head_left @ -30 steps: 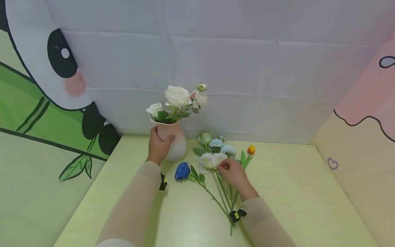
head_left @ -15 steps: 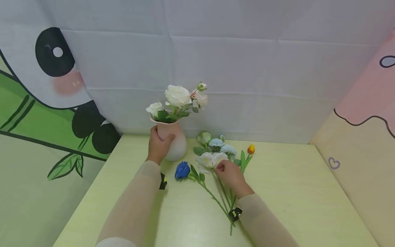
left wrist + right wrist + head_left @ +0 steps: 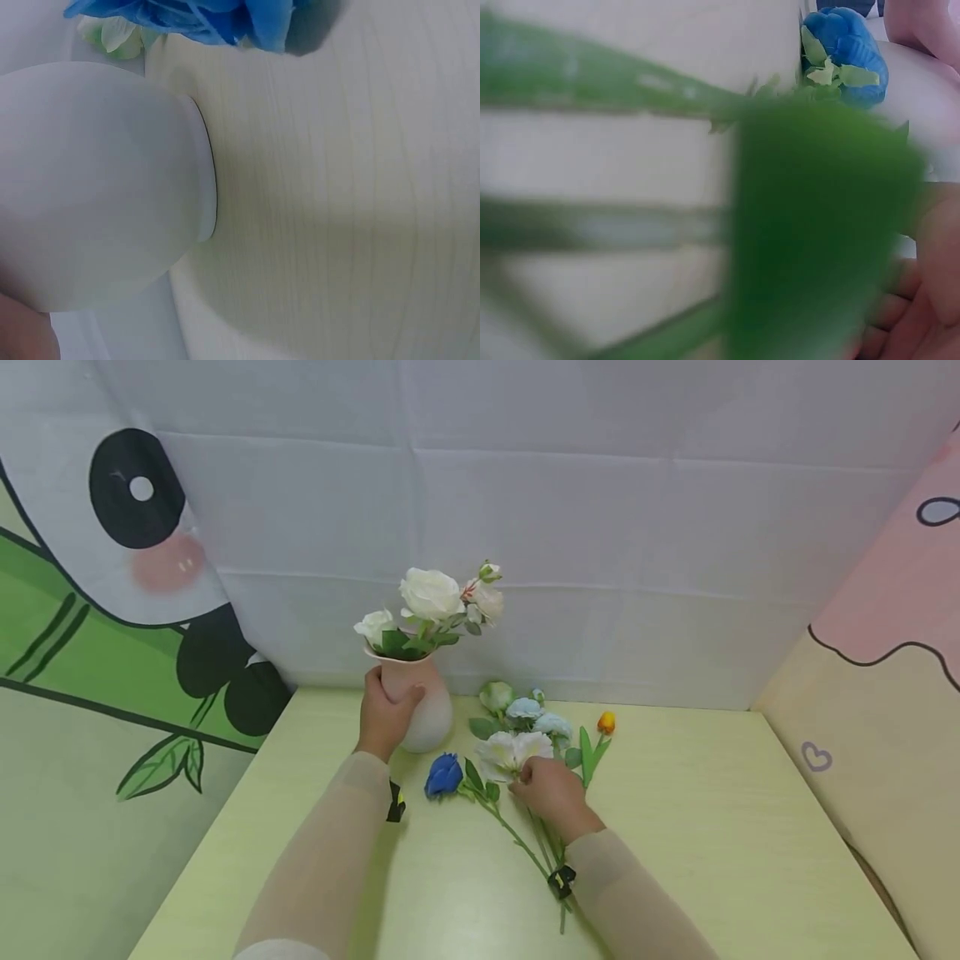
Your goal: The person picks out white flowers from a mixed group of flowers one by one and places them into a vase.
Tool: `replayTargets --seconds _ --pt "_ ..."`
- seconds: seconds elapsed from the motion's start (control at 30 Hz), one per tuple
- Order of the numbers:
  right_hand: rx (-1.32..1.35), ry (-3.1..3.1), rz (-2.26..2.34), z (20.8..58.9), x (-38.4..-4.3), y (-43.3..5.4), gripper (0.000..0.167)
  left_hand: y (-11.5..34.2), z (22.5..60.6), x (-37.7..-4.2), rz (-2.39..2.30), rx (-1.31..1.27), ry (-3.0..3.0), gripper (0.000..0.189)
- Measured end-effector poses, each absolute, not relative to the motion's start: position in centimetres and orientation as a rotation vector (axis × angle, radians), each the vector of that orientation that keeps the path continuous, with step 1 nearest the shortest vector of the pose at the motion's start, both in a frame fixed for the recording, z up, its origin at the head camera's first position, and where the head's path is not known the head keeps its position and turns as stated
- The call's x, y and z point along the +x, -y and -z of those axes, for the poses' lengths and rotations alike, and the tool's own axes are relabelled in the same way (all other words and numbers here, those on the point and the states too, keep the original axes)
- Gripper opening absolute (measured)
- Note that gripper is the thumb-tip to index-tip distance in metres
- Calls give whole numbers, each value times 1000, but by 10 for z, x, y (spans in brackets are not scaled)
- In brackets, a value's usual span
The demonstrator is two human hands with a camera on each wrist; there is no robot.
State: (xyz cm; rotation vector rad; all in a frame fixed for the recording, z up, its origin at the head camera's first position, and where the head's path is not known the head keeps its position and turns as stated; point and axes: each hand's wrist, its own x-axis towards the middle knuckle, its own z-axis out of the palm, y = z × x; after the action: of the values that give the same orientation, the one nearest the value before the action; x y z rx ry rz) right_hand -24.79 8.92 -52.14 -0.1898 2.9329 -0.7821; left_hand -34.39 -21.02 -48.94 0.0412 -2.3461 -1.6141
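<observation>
A pink-and-white vase [image 3: 429, 720] stands upright at the back, holding white roses [image 3: 432, 594] and green leaves. My left hand [image 3: 382, 717] grips its neck from the left, thumb across the front. In the left wrist view the vase [image 3: 97, 180] has its base on the table. My right hand [image 3: 553, 795] has curled fingers on the stem of a white flower [image 3: 498, 754], just below the bloom. That flower lies among other stems. A blurred green leaf [image 3: 817, 225] covers much of the right wrist view, partly hiding the right hand's fingers [image 3: 891, 311].
A blue flower [image 3: 444, 775] lies left of the white one. Behind are a pale green flower [image 3: 497, 697] and light blue flowers [image 3: 527, 708]. An orange tulip [image 3: 606, 722] lies to the right. A white cloth wall [image 3: 570, 568] rises behind the table [image 3: 712, 827].
My right hand has shifted slightly left and down, from beside the white bloom to the stem just under it. The left hand and vase have stayed in place.
</observation>
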Motion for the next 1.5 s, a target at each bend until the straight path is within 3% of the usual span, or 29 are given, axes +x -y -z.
replayTargets --seconds 0.33,0.8,1.5 --pt "-148 -2889 895 518 -248 -88 10 209 489 -343 1611 31 2348 100" --pt "-168 -2833 1185 490 -237 -87 12 210 488 -341 1582 30 2341 95" --pt "-159 -2824 1329 484 -233 -90 7 207 484 -337 1579 36 2360 92"
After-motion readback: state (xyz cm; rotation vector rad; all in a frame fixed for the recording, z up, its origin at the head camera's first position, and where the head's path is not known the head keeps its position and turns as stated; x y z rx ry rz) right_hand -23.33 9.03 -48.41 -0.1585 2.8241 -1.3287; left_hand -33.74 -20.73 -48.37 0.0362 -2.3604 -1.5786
